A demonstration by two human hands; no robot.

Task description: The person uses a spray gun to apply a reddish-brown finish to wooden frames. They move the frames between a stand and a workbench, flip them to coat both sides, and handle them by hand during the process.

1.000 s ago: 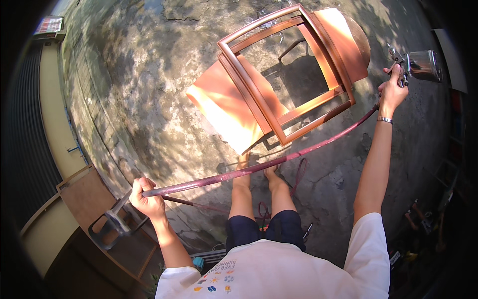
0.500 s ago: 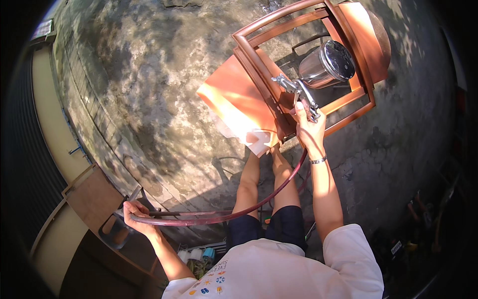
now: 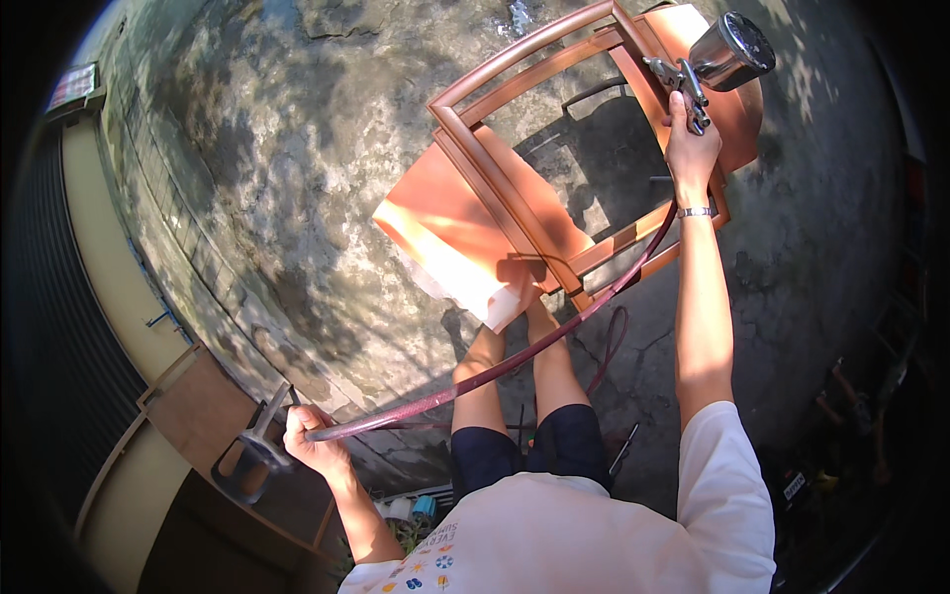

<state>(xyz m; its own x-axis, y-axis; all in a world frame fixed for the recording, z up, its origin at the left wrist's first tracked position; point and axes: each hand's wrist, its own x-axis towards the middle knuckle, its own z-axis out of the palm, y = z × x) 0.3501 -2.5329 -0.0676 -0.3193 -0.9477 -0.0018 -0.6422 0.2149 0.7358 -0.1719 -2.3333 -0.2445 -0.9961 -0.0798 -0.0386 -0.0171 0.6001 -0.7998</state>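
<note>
My right hand is closed round the handle of a metal spray gun, whose silver paint cup sticks out to the right. The gun is over the right side of a reddish-brown wooden frame, apart from it as far as I can tell. Wrapped in my left hand is a dark red air hose, which bows across in front of my legs up to the gun. Beneath the frame's left side lies an orange-brown sheet, bright with sunlight at its near corner.
Rough concrete ground surrounds the frame, patched with sun and shade. Beside my left hand stands a grey metal stand, near a brown board. A loop of hose lies right of my legs. Dim clutter fills the lower right.
My right hand has carried the spray gun up and to the right, from the frame's middle to its right side. My left hand has shifted slightly right with the hose.
</note>
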